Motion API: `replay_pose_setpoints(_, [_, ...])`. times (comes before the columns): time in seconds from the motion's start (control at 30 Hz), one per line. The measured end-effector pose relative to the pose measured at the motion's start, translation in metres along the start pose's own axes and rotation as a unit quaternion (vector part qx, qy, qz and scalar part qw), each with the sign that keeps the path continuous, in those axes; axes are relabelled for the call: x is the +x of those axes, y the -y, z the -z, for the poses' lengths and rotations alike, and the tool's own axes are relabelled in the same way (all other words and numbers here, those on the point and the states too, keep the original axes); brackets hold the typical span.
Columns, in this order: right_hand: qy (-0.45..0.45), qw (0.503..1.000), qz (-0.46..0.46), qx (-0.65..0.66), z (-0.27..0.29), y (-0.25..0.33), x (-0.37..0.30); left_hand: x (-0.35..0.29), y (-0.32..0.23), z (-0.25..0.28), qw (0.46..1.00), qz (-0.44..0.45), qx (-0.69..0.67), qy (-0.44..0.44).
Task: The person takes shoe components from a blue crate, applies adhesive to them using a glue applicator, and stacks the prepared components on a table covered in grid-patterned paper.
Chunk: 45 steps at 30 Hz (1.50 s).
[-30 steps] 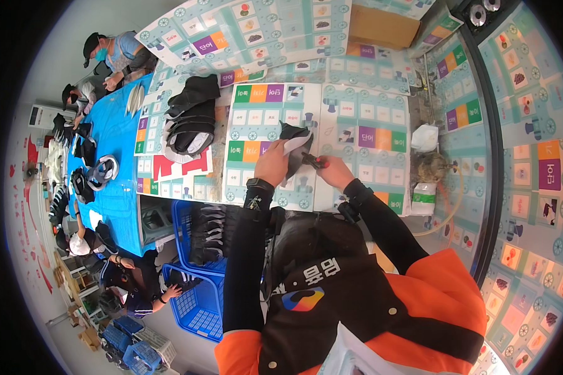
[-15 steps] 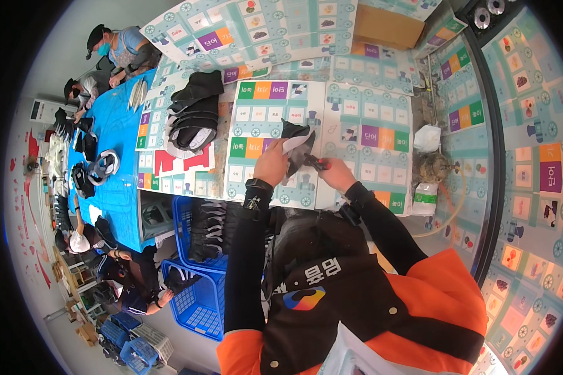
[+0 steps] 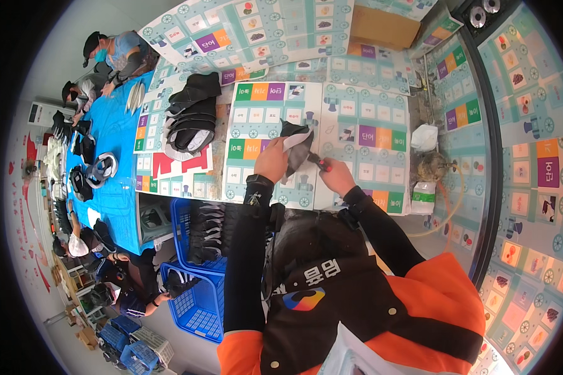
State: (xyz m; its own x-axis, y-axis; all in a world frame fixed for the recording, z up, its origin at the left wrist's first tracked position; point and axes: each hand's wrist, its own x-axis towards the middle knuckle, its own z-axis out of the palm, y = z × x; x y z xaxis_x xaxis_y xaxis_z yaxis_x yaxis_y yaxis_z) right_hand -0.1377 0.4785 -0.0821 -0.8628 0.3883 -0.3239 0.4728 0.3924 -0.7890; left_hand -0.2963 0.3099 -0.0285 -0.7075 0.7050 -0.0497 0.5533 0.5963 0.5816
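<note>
My left hand (image 3: 271, 161) grips a black-and-grey shoe upper (image 3: 299, 152) by its left edge, over the patterned table top (image 3: 366, 119). Closed around a small black-and-red hand tool (image 3: 322, 164), my right hand (image 3: 338, 179) is just to the right of the upper. The tool's dark tip points left, close to the upper's right edge; its exact kind is too small to make out. A stack of black and grey shoe uppers (image 3: 194, 119) lies on the table, left of my left hand.
Blue plastic baskets (image 3: 197, 306) stand below the table's left side, one holding several dark shoe parts. Further left, people work along a blue-covered table (image 3: 122, 194) with more uppers. A white-and-green package (image 3: 423, 197) and a hose (image 3: 460, 200) sit by the right edge.
The tool in my right hand has drawn slightly right, away from the shoe upper. My left hand keeps its hold on the upper in nearly the same place.
</note>
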Motion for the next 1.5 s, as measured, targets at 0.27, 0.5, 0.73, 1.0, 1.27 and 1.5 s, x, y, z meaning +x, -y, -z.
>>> replay_pose_setpoints(0.27, [-0.079,0.997,0.021,-0.015,0.005,0.002,0.004,0.016,-0.005,-0.002,0.998,0.005,0.042,0.043])
replay_pose_setpoints(0.5, [-0.050,0.998,0.020,-0.040,0.007,-0.005,0.006,0.014,0.000,-0.010,0.999,-0.002,0.030,0.033])
replay_pose_setpoints(0.73, [-0.060,0.997,0.033,-0.039,0.017,-0.001,0.006,0.015,0.002,-0.009,0.999,-0.022,0.028,0.010])
replay_pose_setpoints(1.0, [-0.080,0.996,0.010,-0.024,0.016,-0.006,0.005,0.014,-0.001,-0.009,0.999,0.006,0.031,0.029])
replay_pose_setpoints(1.27, [-0.012,0.999,0.034,-0.022,0.002,-0.029,0.005,0.015,-0.012,-0.010,0.999,0.027,0.021,0.028])
replay_pose_setpoints(1.5, [0.233,0.956,0.000,0.179,-0.034,-0.077,0.028,-0.015,0.044,-0.022,0.991,0.030,0.121,-0.041])
